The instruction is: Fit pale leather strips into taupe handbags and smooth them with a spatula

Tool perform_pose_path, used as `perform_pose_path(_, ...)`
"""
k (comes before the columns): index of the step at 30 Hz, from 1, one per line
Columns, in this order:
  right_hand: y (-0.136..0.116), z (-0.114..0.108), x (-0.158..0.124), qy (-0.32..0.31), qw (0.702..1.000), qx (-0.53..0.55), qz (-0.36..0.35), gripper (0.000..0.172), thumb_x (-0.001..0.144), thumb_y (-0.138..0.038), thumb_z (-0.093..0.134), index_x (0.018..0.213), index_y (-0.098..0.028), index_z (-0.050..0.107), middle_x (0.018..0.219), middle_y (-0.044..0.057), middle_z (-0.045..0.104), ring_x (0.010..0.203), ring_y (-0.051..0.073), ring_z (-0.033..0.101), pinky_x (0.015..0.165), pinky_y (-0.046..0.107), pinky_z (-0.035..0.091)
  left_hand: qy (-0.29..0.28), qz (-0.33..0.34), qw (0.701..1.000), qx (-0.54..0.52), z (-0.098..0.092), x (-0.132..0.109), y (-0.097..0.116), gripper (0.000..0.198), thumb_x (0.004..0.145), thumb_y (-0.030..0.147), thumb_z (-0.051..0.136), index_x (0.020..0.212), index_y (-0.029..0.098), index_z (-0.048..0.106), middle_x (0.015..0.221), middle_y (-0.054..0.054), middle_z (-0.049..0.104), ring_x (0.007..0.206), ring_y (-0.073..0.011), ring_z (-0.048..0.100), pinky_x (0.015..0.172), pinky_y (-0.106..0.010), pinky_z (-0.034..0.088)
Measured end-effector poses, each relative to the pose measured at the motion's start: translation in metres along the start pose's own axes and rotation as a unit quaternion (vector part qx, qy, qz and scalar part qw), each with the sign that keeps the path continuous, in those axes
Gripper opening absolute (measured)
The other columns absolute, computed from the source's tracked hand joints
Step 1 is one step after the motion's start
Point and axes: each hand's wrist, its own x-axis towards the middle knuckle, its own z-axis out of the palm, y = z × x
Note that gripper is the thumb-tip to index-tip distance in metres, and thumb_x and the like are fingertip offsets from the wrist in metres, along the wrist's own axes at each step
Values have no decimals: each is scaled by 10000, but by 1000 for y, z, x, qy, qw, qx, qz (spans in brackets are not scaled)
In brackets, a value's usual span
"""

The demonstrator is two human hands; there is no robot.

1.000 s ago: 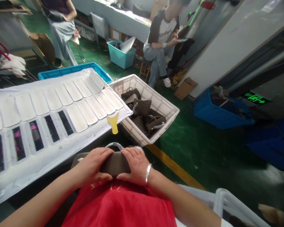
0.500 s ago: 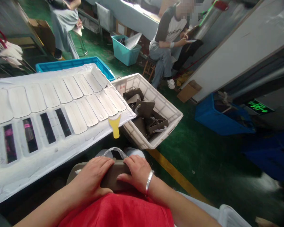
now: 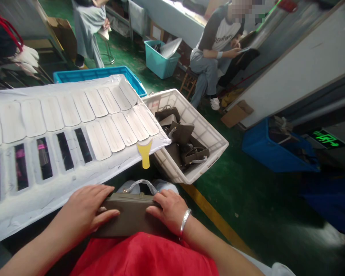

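Note:
A grey-brown handbag (image 3: 130, 218) rests in my lap against the red cloth, its curved handle (image 3: 143, 183) wrapped in pale film and standing up on the far side. My left hand (image 3: 93, 205) grips the bag's left end, fingers over the top edge and thumb on the near face. At the right end, my right hand (image 3: 169, 209) clasps the same top edge, with its thumb on the near face and a silver bangle at the wrist. The bag's underside and the far fingertips are hidden.
White oblong panels (image 3: 103, 147) lie in rows on a white-covered table (image 3: 60, 191). A yellow scraper-like piece (image 3: 145, 155) hangs at its edge. Beyond my knees, a white crate (image 3: 215, 151) holds several similar bags. Two seated people and blue bins (image 3: 264, 153) are farther off.
My left hand has slid left along the bag's top edge, baring more of its near face. My right hand keeps its hold. The view has shifted slightly.

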Motion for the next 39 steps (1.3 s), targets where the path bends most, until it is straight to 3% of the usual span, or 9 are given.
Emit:
perform_pose_path(3,-2,-1,1,-1,1000,-2,1,347,841,-558,485,843,-228,591,860,17,592,815,182,538,681,290,408,-69,-101,979,-162,-1,-13,-21,500,793,559,520,1162,225,559,1120,-62,632,994,-245,593,852,-321,468)
perform_pose_path(5,-5,0,2,0,1000,-15,9,331,848,-532,492,827,-219,599,854,27,598,813,193,545,680,301,415,-61,-127,957,-254,2,-18,-24,483,819,524,505,1192,219,531,1122,-48,628,1001,-224,589,860,-287,460)
perform_pose_path(9,-20,5,11,9,1000,-20,-14,234,881,-418,499,974,-238,617,938,39,629,877,214,563,733,324,433,-35,-129,929,-345,7,-18,-15,393,816,478,536,1101,213,589,1049,-32,651,972,-223,591,852,-284,452)
perform_pose_path(12,-36,10,28,2,997,3,-75,299,894,-380,488,1162,-265,555,1060,35,635,931,212,573,777,323,442,-26,-118,920,-372,6,-15,-12,326,818,441,550,1049,221,619,1008,-20,661,933,-212,597,822,-277,454)
perform_pose_path(18,-58,7,62,-65,990,11,-123,360,939,-442,335,1144,-276,580,1016,24,666,899,208,612,724,311,461,6,-112,910,-400,11,-15,-18,323,819,402,566,1080,218,615,1021,-22,661,945,-205,589,834,-281,443)
perform_pose_path(21,-64,6,66,-71,989,1,-127,385,945,-454,292,1152,-286,570,1020,25,663,904,208,615,719,311,458,-27,-106,874,-473,13,-18,-21,391,813,383,578,1163,210,570,1078,-37,651,989,-214,580,852,-291,445)
perform_pose_path(26,-80,15,66,-30,991,-62,-113,408,938,-437,306,1245,-232,482,1028,70,643,898,229,598,749,348,445,-58,-97,809,-578,13,-28,-22,503,797,315,613,1270,213,478,1226,-58,579,1091,-217,535,911,-309,425)
perform_pose_path(32,-93,21,66,22,988,-72,-135,478,931,-445,302,1298,-164,425,1076,119,610,926,245,566,784,379,433,-29,-93,822,-561,13,-31,-20,547,793,324,612,1300,206,444,1226,-75,573,1121,-232,520,944,-366,417)
perform_pose_path(39,-72,28,45,112,963,-50,-240,627,869,-484,442,1385,-145,331,1415,128,364,1249,269,354,1020,442,276,-60,-32,802,-593,12,-39,-15,564,785,266,614,1312,185,429,1307,-77,517,1211,-241,452,1046,-423,323)
